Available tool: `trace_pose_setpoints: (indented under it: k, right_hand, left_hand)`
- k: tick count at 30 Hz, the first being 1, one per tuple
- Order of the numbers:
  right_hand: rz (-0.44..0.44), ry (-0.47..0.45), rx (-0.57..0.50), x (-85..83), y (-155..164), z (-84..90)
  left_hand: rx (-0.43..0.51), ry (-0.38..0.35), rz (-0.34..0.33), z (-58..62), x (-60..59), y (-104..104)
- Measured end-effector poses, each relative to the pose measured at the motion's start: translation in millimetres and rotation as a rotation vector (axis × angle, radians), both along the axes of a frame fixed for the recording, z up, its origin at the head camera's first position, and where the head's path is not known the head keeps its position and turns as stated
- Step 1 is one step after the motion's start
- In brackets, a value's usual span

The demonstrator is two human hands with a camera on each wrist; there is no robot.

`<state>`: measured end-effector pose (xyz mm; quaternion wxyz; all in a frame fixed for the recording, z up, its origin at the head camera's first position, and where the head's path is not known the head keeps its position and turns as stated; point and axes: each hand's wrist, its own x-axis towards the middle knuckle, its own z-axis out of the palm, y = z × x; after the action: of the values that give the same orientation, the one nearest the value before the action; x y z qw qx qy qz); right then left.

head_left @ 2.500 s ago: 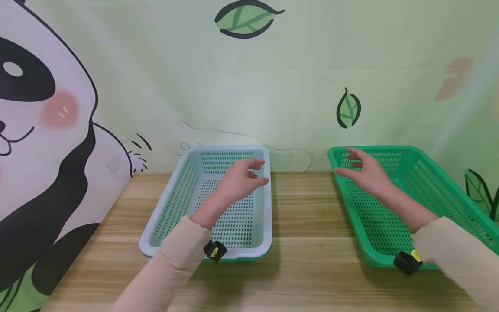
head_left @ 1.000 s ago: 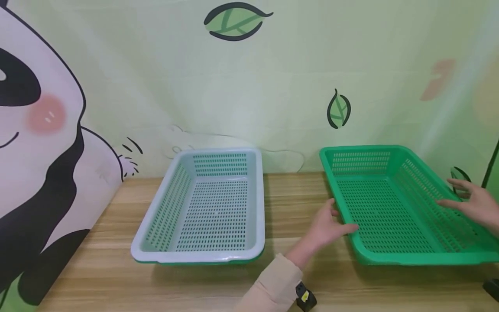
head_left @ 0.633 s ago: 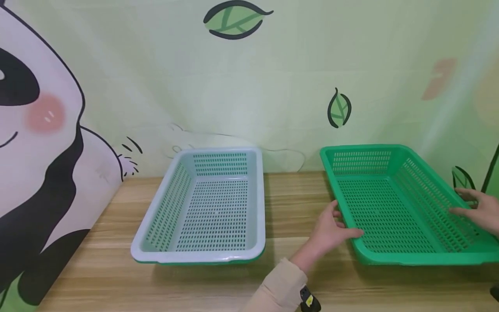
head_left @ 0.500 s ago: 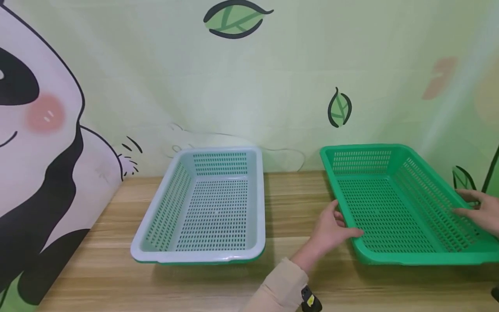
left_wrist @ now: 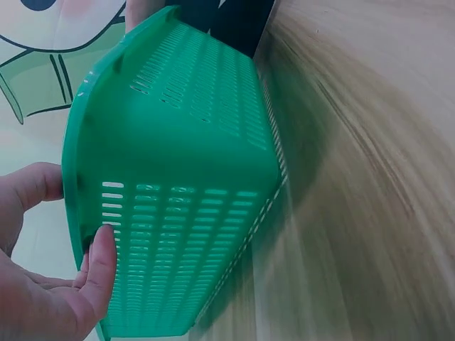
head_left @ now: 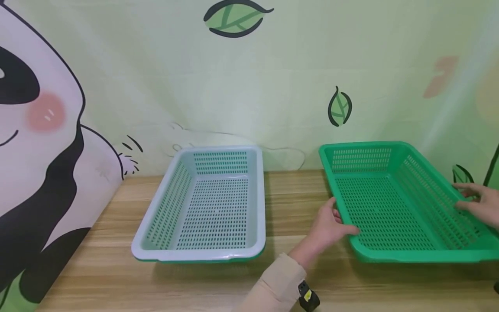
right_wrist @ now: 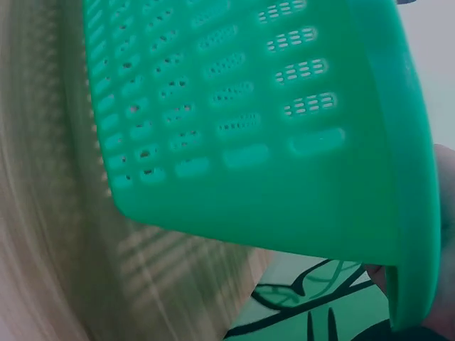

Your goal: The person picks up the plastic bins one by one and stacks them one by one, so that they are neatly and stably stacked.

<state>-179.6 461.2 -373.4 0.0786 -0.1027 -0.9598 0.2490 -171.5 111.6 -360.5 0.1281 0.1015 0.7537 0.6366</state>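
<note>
Green basket on table, right of centre, gripped at both long rims. Left hand clamped on near-left rim, thumb inside, fingers outside. Right hand on right rim, fingers curled over edge. Pale basket well apart to left. Panda backdrop behind.
</note>
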Motion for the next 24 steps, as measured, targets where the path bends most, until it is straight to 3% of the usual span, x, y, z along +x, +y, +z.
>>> trace_pose_setpoints:
  k: [7, 14, 20, 24]
  right_hand:
    - [0.003, 0.048, -0.024, 0.8, -14.1, 15.4]
    - [0.019, 0.051, -0.026, 2.1, -32.0, 35.6]
    - [0.028, 0.003, -0.083, 2.9, -48.4, 56.6]
    - [0.012, -0.043, -0.151, 2.2, -60.4, 66.0]
  left_hand:
    - [0.026, 0.018, -0.021, 10.2, -1.8, -10.7]
    - [-0.075, 0.059, -0.01, 28.0, -3.2, -26.0]
    - [0.013, 0.057, -0.01, 39.7, -6.1, -41.9]
    - [0.021, 0.067, -0.017, 45.4, -7.9, -56.0]
